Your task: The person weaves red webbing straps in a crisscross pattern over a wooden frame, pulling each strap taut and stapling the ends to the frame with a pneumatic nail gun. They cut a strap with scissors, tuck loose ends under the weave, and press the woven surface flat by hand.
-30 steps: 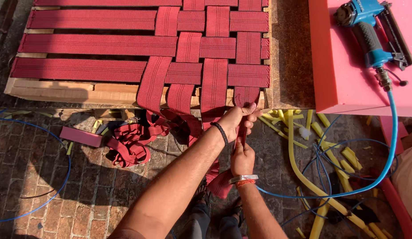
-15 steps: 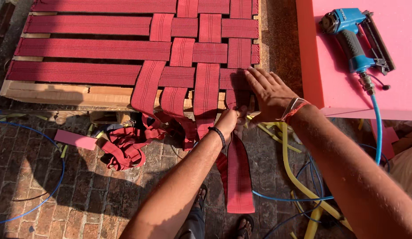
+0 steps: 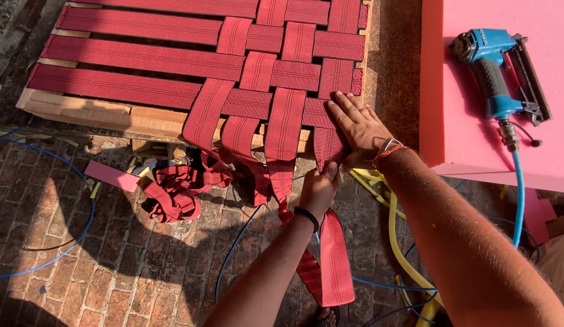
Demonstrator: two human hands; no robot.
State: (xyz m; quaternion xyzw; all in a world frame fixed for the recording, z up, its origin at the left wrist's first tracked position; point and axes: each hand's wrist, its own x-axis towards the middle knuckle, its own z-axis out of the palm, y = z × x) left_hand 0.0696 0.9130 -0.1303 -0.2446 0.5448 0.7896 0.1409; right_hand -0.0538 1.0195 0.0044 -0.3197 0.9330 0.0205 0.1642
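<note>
A wooden frame (image 3: 70,109) carries woven red webbing straps (image 3: 173,57). My left hand (image 3: 318,188) grips the rightmost vertical red strap (image 3: 336,266) just below the frame's front edge, and the strap's loose end hangs down over the brick floor. My right hand (image 3: 354,124) lies flat with fingers spread on the same strap where it crosses the frame's front right corner. A black band is on my left wrist and a bracelet on my right.
A blue pneumatic stapler (image 3: 494,79) lies on a pink foam slab (image 3: 476,151) at right, with a blue hose (image 3: 518,200) running down. Yellow hose (image 3: 397,242) and a pile of loose red webbing (image 3: 173,191) lie on the brick floor (image 3: 112,272).
My right hand left the strap end near my left hand, reached up, and now presses flat on the webbing at the frame. My left hand has kept its grip, now lower on the strap.
</note>
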